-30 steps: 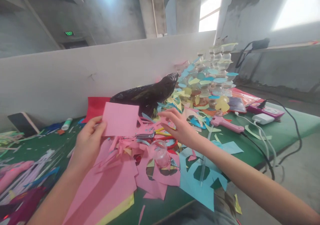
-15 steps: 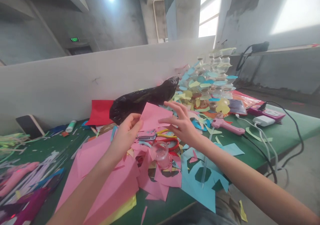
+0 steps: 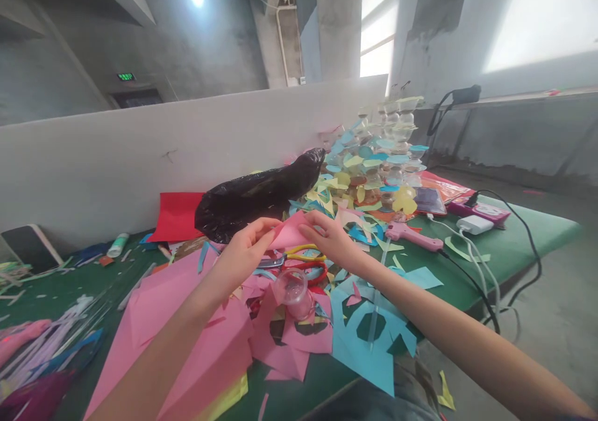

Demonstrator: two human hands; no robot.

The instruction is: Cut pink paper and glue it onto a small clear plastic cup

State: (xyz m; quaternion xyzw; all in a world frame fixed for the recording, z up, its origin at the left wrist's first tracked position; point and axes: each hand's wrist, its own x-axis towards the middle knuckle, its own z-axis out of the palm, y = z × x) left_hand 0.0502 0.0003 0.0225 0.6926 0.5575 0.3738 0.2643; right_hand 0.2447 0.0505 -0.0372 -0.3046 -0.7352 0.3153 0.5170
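Observation:
My left hand and my right hand both pinch a small pink paper sheet, held between them above the green table. The sheet tilts nearly flat and shows as a narrow pink wedge. Just below it lie scissors with yellow and red handles and a small clear plastic cup. Cut pink paper sheets and blue paper with round holes lie under my forearms.
A black plastic bag lies behind the hands, with a red sheet beside it. A stack of clear cups with coloured paper discs stands at the back right. A pink glue gun and its cables lie at right. A white partition runs behind.
My left hand carried the pink sheet rightward and lowered it. My right hand left the scraps and took hold of the sheet's other edge, so both hands now grip it.

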